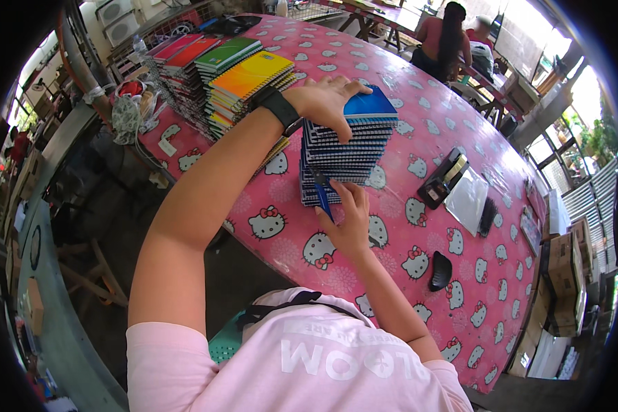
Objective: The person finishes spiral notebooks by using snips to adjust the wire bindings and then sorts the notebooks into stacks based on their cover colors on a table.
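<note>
A tall stack of blue spiral notebooks (350, 154) stands in front of me, with a bright blue cover uppermost and the wire bindings facing me. My left hand (323, 104), with a dark watch on the wrist, lies over the top left of the stack. Its fingers are spread and the thumb reaches down by the near edge. Low at the front of the stack, my right hand (350, 218) is closed around blue-handled pliers (325, 200). The dark head of the pliers points up against the wire bindings; whether the jaws grip a wire is too small to tell.
Left of my left arm stand stacks of yellow notebooks (250, 75), green notebooks (228, 53) and red notebooks (191, 56). To the right lie a black tray (441, 182), a clear plastic sheet (468, 199) and a black curved piece (441, 270) on the pink tablecloth (391, 275). People sit farther back.
</note>
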